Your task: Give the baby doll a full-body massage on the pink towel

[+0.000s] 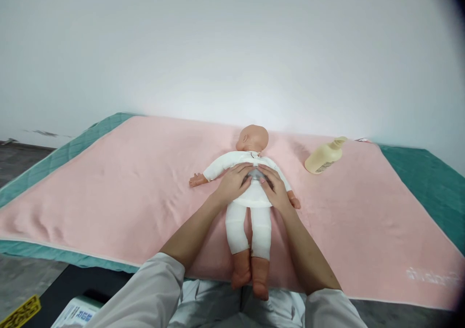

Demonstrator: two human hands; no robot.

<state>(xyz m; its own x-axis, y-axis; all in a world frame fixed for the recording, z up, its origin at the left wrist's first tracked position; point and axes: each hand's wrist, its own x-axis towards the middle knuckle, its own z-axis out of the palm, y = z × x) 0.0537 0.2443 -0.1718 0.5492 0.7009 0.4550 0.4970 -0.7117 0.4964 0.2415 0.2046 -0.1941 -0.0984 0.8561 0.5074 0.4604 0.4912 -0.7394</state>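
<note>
A baby doll (238, 224) with a bare head and a white cloth body lies on a pink blanket (145, 187), its head away from me and its feet at the near edge. My left hand (236, 182) rests on the left side of its torso, fingers extended. On the right side of the torso lies my right hand (272, 185), its fingers also stretched out. Between the two hands a small greyish, shiny patch (255, 174) shows on the doll; I cannot make out what it is.
A pale yellow pump bottle (323, 157) lies tilted on the blanket, right of the doll. Green quilted cloth (425, 182) shows beneath the blanket. Behind stands a white wall (218, 52). At the lower left are a white package (78, 313) and a yellow patterned tag (22, 313).
</note>
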